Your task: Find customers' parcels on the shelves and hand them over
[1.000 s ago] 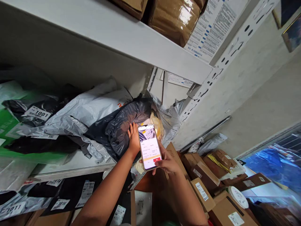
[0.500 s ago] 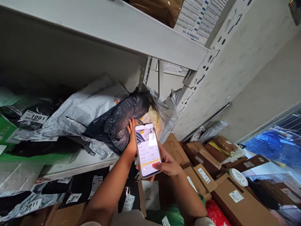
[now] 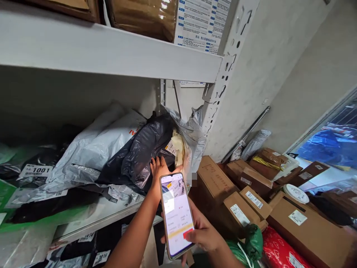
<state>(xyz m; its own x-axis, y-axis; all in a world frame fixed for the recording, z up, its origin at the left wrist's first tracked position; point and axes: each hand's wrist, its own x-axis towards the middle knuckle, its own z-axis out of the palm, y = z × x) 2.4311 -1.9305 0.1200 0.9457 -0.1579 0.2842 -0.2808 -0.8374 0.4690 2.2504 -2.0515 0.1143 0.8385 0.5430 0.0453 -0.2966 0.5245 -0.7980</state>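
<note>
My left hand point(image 3: 161, 171) lies on a black plastic parcel bag point(image 3: 149, 143) on the shelf, its fingers spread and pressed against the film. Beside those fingers a white and yellow shipping label point(image 3: 170, 147) faces out, next to a crumpled cream-coloured wrapping point(image 3: 178, 146). My right hand point(image 3: 202, 232) is closed around a smartphone point(image 3: 177, 212), thumb over a red button low on the lit screen. The top of that screen shows a picture of the label, with lines of text below. The phone covers part of my left wrist.
Grey and white plastic mailers point(image 3: 92, 143) lie to the left, one tagged 1001. A white shelf beam point(image 3: 111, 52) runs overhead to a slotted upright point(image 3: 223, 74). Several cardboard boxes point(image 3: 214, 178) and a red parcel point(image 3: 279, 247) fill the floor at right.
The view has shifted and levelled. The phone sits lower, farther from the label. My left thumb now shows, its fingers spread over the black bag, which looks less bunched. The screen's text has changed slightly.
</note>
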